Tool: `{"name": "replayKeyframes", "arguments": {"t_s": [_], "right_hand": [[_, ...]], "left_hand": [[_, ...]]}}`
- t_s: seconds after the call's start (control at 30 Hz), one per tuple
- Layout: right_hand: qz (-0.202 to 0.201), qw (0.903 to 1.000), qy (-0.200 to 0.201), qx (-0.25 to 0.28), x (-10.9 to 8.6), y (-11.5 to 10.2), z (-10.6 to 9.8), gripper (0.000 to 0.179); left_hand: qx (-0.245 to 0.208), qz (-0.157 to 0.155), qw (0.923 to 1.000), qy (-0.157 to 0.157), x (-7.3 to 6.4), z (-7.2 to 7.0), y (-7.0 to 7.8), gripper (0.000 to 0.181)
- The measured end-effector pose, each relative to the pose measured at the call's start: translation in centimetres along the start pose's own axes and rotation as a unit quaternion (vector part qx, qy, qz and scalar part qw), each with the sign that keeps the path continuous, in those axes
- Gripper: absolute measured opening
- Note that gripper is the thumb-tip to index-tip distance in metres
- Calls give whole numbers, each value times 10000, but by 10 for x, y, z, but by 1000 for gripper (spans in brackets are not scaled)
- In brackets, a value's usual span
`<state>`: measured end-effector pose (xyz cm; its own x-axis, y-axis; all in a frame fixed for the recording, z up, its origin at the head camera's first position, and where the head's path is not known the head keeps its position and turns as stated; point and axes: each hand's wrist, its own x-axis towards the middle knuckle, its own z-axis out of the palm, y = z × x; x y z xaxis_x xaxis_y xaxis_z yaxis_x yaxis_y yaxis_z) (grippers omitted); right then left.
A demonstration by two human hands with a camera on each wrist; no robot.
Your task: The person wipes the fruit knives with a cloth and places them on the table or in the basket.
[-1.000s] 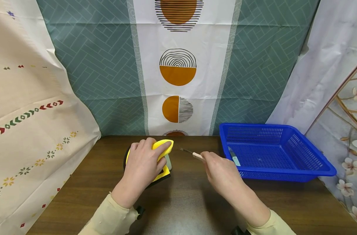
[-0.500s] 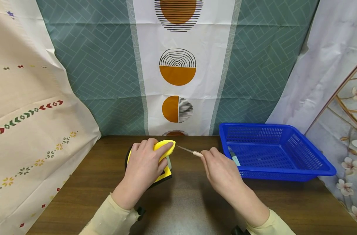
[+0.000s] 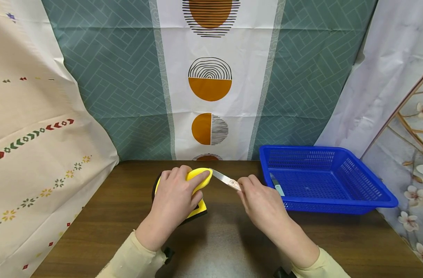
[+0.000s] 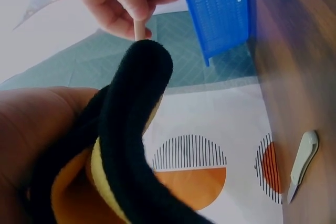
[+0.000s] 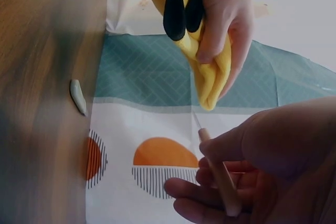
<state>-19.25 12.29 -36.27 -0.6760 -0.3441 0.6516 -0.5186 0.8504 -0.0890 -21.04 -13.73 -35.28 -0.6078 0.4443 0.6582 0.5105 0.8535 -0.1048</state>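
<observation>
My left hand (image 3: 174,197) grips a folded yellow cloth (image 3: 201,178) with a black edging (image 4: 139,87); one end of it points to the right. Facing it, my right hand (image 3: 265,199) holds a small knife (image 3: 228,181) by its pale pinkish handle (image 5: 220,177), thumb on one side and fingers on the other. The blade points left, its tip close by the cloth's end; I cannot tell whether they touch. A second knife with a pale green handle (image 4: 304,153) lies on the table, shown in both wrist views but hidden behind my left hand in the head view.
A blue perforated plastic basket (image 3: 322,202) stands on the right of the brown wooden table (image 3: 218,247). Inside, at its left side, lies another knife (image 3: 277,186) with a light handle. Patterned cloth hangings (image 3: 211,88) rise behind the table and at both sides.
The cloth and my left hand have shifted slightly right, closer to the knife. My right hand has turned the knife, so the flat of its blade now shows.
</observation>
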Motion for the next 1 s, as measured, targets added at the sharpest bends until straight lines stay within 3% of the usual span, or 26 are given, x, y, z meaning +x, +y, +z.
{"name": "replayKeyframes", "arguments": {"t_s": [0.5, 1.0], "right_hand": [[85, 9993, -352, 24, 0, -1, -2, 28], [-177, 9987, -481, 25, 1, -3, -2, 29]], "left_hand": [[-125, 340, 9993, -8, -2, 6, 17, 52], [-123, 596, 9980, 193, -5, 10, 28, 53]]}}
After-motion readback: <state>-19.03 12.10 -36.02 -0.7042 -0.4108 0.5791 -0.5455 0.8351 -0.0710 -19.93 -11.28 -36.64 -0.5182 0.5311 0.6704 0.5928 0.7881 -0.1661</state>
